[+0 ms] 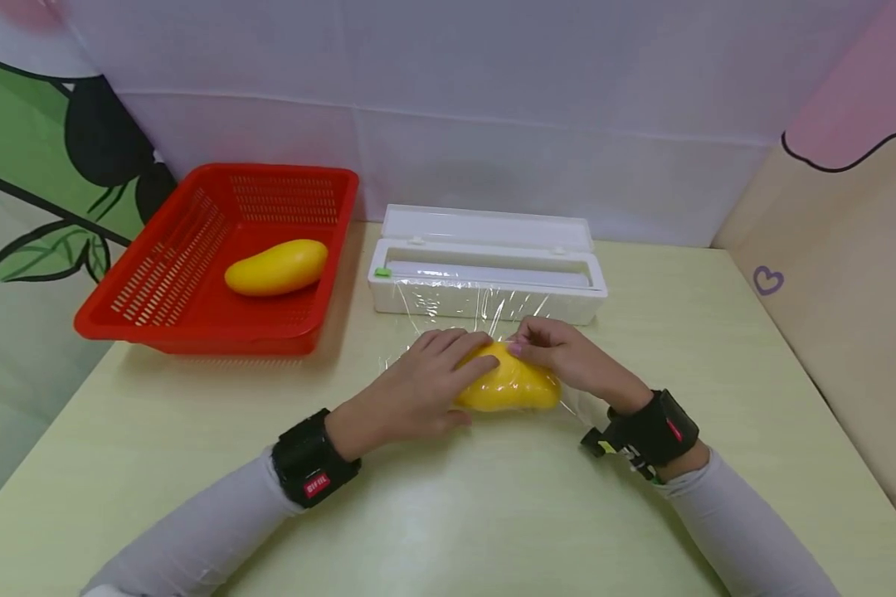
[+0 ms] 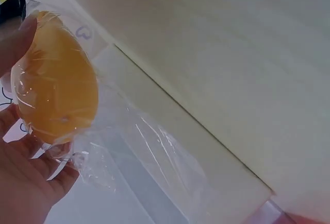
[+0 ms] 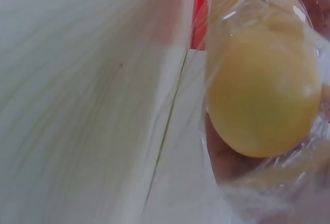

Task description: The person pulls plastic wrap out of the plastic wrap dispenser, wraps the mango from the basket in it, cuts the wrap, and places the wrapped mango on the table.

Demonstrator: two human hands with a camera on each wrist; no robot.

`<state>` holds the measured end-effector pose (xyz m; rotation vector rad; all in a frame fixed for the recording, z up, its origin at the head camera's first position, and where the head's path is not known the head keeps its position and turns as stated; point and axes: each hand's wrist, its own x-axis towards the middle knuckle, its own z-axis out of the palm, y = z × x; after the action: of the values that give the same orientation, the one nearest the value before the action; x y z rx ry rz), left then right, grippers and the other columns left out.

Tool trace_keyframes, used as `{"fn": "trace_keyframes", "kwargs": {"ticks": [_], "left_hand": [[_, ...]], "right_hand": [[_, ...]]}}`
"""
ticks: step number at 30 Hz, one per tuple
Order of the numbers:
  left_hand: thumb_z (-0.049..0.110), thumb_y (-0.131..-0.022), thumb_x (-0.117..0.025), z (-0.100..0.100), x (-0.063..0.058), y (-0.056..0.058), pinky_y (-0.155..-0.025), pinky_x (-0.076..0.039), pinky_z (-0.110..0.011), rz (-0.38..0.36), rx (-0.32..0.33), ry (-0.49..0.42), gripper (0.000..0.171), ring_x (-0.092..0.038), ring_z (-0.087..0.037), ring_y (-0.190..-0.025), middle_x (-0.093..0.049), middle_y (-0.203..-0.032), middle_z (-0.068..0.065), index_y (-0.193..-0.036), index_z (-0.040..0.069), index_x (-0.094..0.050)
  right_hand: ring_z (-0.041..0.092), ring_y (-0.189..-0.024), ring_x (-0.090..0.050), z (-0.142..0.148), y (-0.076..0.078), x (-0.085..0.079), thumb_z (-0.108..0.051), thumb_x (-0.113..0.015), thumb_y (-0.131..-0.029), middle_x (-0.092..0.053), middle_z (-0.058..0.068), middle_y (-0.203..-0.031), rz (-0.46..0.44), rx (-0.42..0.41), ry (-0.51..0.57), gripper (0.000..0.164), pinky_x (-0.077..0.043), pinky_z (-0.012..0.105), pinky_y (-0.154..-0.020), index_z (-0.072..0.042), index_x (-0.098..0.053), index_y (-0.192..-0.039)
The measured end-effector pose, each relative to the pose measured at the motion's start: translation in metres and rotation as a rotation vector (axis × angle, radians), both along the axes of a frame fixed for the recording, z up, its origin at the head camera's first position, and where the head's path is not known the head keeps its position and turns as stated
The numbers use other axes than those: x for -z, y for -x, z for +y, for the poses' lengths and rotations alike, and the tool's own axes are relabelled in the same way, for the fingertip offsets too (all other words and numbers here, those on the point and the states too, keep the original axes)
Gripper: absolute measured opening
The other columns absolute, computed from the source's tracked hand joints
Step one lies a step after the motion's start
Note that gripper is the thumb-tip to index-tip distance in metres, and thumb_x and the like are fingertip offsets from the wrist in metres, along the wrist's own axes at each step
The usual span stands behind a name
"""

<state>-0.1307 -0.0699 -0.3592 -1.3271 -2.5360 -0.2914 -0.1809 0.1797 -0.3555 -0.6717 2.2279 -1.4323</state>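
A yellow mango (image 1: pixel 511 385) lies under clear plastic wrap in front of the person, and glossy film covers it in both wrist views. My left hand (image 1: pixel 418 385) grips the mango's left end, fingers spread across its top and thumb low on the near side. At the far right of the fruit, my right hand (image 1: pixel 571 356) pinches the plastic wrap (image 2: pixel 154 147) between thumb and curled fingers. Creased film stretches from the mango toward a white wrap dispenser (image 1: pixel 485 303) just behind it.
The dispenser's lid (image 1: pixel 485 225) stands raised, and a small green slider (image 1: pixel 382 273) sits at its left end. To the left is a red basket (image 1: pixel 231 338) with another yellow mango (image 1: pixel 278 268) inside. Walls border the table at the back and right.
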Motion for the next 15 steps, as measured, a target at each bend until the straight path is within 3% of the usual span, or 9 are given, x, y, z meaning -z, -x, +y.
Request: {"fn": "trace_keyframes", "kwargs": {"ticks": [7, 15], "left_hand": [[0.024, -0.074, -0.088, 0.004, 0.0001, 0.0011, -0.102, -0.045, -0.045, -0.005, -0.02, 0.001, 0.074, -0.049, -0.032, -0.122, -0.045, -0.139, -0.012, -0.134, 0.01, -0.045], [0.012, -0.072, -0.086, 0.0041, 0.0006, 0.0071, -0.1, -0.048, -0.035, -0.134, -0.04, -0.182, 0.065, -0.051, -0.024, -0.112, -0.05, -0.127, -0.013, -0.125, 0.005, -0.048]], "right_hand": [[0.022, -0.072, -0.052, -0.0002, -0.0012, -0.0018, -0.023, -0.057, -0.102, -0.054, 0.008, -0.078, -0.01, 0.002, -0.005, 0.021, -0.043, 0.025, -0.065, -0.005, -0.055, -0.092], [0.025, -0.074, -0.055, 0.0021, 0.0002, -0.0033, -0.024, -0.056, -0.103, -0.057, 0.01, -0.082, 0.022, -0.005, -0.019, 0.02, -0.047, 0.027, -0.067, -0.005, -0.049, -0.104]]}}
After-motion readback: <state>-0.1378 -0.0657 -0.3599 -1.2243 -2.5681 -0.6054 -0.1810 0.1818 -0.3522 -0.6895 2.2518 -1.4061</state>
